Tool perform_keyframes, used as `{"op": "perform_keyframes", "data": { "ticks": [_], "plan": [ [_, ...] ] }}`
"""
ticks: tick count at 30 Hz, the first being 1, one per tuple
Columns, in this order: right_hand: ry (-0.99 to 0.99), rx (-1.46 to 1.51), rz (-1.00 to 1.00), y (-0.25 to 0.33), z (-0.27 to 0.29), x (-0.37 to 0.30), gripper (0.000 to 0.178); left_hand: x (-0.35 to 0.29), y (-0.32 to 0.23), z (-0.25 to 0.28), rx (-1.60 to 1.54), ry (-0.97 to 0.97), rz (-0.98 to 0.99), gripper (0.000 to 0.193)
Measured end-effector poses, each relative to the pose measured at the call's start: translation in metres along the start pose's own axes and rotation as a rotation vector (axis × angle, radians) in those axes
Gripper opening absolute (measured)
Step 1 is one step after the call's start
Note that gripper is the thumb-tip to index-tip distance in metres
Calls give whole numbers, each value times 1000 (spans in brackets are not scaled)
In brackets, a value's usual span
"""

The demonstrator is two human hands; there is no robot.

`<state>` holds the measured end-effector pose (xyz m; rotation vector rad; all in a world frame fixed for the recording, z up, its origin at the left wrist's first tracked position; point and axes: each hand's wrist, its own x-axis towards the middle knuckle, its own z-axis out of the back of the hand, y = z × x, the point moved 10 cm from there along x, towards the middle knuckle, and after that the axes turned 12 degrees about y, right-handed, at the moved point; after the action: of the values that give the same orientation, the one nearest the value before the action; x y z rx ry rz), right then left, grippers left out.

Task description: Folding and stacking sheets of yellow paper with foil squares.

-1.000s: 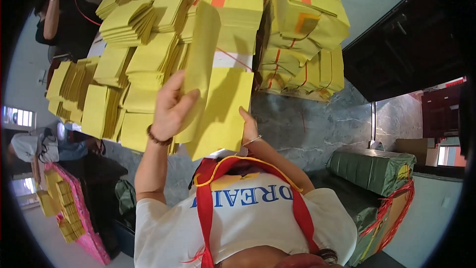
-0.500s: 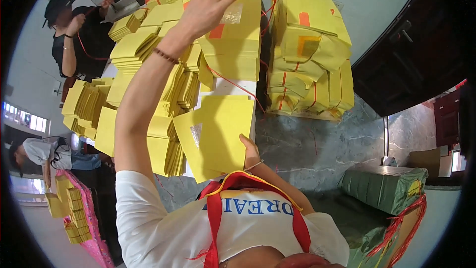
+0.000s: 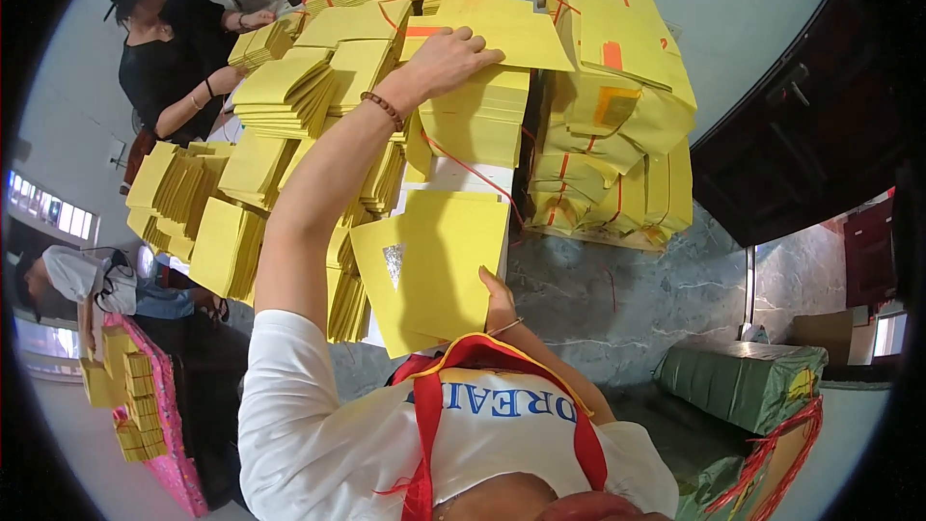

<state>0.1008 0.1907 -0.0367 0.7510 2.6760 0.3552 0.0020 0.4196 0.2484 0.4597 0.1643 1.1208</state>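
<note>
My left hand reaches to the far stack, its fingers bent onto the near edge of a large yellow paper sheet with an orange strip. The thumb is hidden. Beneath that sheet is a thick yellow paper stack. Close to my body, my right hand is closed on the right edge of some yellow paper sheets, thumb on top and fingers hidden under them. They lie fanned a little apart, and a shiny silvery patch shows on the one at the left.
Several folded yellow paper piles crowd the table's left. Bundles tied with red string are stacked at the right. A person in black handles paper at the far left; another person bends behind. A green wrapped bale lies at lower right.
My left hand has come down with the large sheet, which now lies lower over the far stack. My right hand keeps its hold. The person in black has lowered both hands to the paper.
</note>
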Motion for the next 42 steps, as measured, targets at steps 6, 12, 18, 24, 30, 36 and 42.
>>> {"op": "perform_keyframes", "data": {
  "ticks": [6,12,18,24,30,36,42],
  "plan": [
    [-87,-39,-7,-7,14,-1,40,-11,5,-13,-119,94,70,40],
    [-73,-16,-7,-3,10,-1,41,-66,8,26,-773,-146,209,37],
    [-95,-128,69,37,-3,-12,39,-228,-43,13,-1455,-442,597,34],
    [-2,-126,158,113,21,-40,39,-339,-150,-39,-640,-98,954,51],
    [71,-129,124,132,38,-73,40,-358,-181,-83,-881,-7,1145,75],
    [194,-5,97,122,27,-82,38,-365,-169,-95,-1264,-228,1271,77],
    [242,10,99,124,26,-67,40,-352,-152,-76,-1384,-327,1112,66]
  ]
}}
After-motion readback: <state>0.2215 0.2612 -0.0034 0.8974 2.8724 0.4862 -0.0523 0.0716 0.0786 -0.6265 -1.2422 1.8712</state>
